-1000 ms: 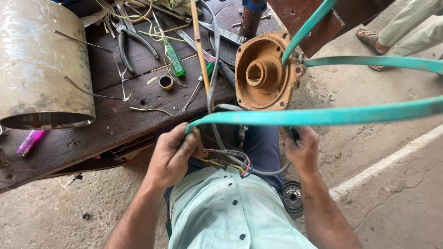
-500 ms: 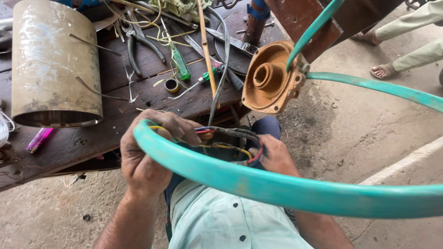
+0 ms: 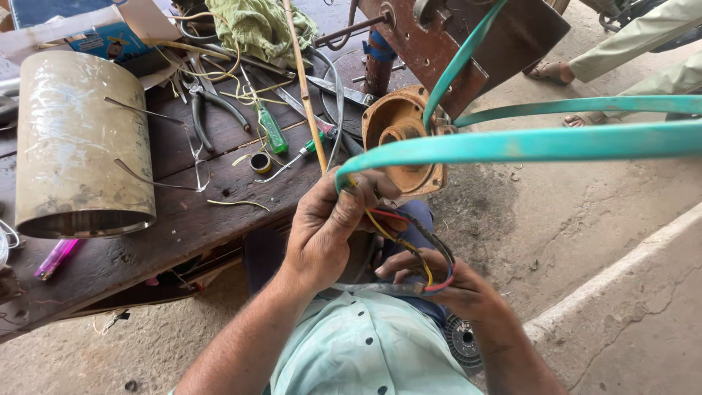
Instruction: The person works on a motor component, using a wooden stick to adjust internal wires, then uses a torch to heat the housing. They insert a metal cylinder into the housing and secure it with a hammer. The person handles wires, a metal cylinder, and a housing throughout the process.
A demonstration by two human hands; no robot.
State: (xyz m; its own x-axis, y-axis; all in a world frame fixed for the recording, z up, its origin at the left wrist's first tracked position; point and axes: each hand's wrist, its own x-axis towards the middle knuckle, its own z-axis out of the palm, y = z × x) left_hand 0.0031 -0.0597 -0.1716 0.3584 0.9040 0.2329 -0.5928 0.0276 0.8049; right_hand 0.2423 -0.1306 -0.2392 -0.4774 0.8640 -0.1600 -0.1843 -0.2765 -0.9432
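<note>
My left hand (image 3: 329,227) grips the end of a flat teal cable (image 3: 526,143) where its sheath stops, just in front of my chest. Red, yellow and dark inner wires (image 3: 409,245) loop out of that end down to my right hand (image 3: 453,289), which pinches them low by my shirt. The teal cable arcs away to the right and curls back over a rusty orange round motor cover (image 3: 398,139) at the bench edge.
A dark wooden bench (image 3: 183,227) holds a large metal cylinder (image 3: 77,146), pliers (image 3: 208,110), a green-handled screwdriver (image 3: 272,130), a small tape roll (image 3: 260,162), a thin stick (image 3: 303,88) and a green rag (image 3: 259,25). Another person's legs and sandalled foot (image 3: 545,71) are at top right.
The teal cable loop swung up and away from my lap to the right. My left hand shifted onto the cable end, and my right hand dropped lower along the coloured wires.
</note>
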